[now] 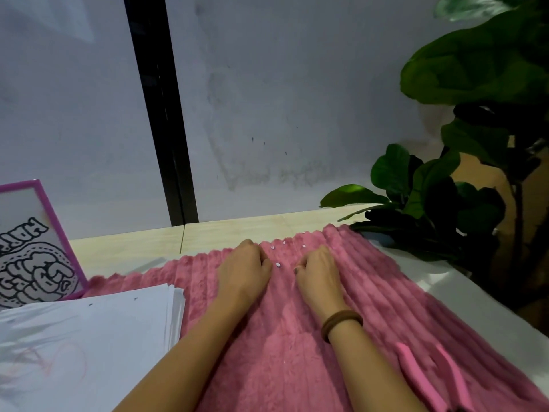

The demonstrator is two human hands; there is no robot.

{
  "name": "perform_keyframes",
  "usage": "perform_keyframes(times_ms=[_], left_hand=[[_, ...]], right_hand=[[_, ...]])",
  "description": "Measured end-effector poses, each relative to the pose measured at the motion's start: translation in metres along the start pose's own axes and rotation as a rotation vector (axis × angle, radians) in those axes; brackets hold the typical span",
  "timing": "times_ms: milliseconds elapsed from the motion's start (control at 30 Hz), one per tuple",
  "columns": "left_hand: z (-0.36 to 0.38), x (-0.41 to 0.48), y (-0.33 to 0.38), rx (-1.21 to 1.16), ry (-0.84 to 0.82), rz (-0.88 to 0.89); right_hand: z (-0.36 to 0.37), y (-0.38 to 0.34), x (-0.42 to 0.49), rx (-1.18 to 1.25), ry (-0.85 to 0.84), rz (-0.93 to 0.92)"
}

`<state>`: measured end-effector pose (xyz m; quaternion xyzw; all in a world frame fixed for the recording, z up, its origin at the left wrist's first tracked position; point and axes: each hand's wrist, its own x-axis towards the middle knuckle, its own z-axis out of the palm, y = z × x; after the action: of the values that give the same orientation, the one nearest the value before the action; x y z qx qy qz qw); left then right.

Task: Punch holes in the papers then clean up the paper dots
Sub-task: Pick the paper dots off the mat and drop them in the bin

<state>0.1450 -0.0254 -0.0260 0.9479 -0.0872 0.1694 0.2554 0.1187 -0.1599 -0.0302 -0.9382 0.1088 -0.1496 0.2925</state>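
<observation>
Paper dots (pixel 278 264) lie loose on the pink blanket (pixel 267 352) between your left hand (pixel 243 269) and right hand (pixel 318 272), fingers curled, grip unclear; the paper stack (pixel 89 337) looks punched, cleanup unfinished.

Both bare arms reach forward side by side: the left forearm (pixel 190 352) angles in from the lower left, the right forearm (pixel 377 373) from the lower right. The left hand (pixel 245 267) lies knuckles up, fingers curled under toward the middle. The right hand (pixel 318 272) mirrors it, fingers tucked in, thumb side facing its partner. The two are near each other, apart, not touching. Whether either pinches anything is hidden under the fingers. A brown ring-shaped band (pixel 341 322) circles the right wrist.
</observation>
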Motion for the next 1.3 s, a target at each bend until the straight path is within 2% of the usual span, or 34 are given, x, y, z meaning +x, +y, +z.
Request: perform_keyframes(times_ms=[133, 233, 433, 533, 633, 733, 900, 1000, 1133, 1233, 1300], left_hand=[[0.002, 0.005, 0.015, -0.048, -0.041, 0.059], [0.011, 0.009, 0.016, -0.026, -0.115, 0.037], [0.019, 0.013, 0.016, 0.058, -0.101, 0.072], [0.012, 0.018, 0.012, -0.114, -0.154, 0.000], [-0.012, 0.021, 0.008, -0.332, -0.045, -0.106], [-0.050, 0.014, 0.023, -0.445, 0.041, -0.093], [-0.114, -0.027, 0.088, -0.530, 0.020, 0.109], [-0.124, -0.069, 0.149, -0.656, -0.111, 0.234], [-0.087, -0.143, 0.237, -0.760, -0.402, 0.434], [-0.044, -0.205, 0.294, -0.760, -0.649, 0.544], [-0.007, -0.245, 0.318, -0.724, -0.810, 0.569]], right_hand=[[-0.001, -0.001, 0.000, 0.019, -0.003, 0.038], [0.000, 0.004, 0.002, 0.049, 0.024, 0.055], [0.012, 0.011, 0.011, 0.108, 0.056, 0.075], [0.011, 0.014, 0.015, 0.165, 0.060, 0.099], [0.004, 0.011, 0.015, 0.272, 0.083, 0.110], [-0.029, 0.000, 0.014, 0.444, 0.174, 0.107], [-0.136, 0.004, 0.000, 0.631, 0.294, -0.002], [-0.207, 0.029, -0.041, 0.662, 0.343, -0.005], [-0.289, 0.089, -0.133, 0.570, 0.412, 0.031], [-0.323, 0.145, -0.200, 0.459, 0.387, 0.148], [-0.331, 0.186, -0.236, 0.384, 0.355, 0.301]])
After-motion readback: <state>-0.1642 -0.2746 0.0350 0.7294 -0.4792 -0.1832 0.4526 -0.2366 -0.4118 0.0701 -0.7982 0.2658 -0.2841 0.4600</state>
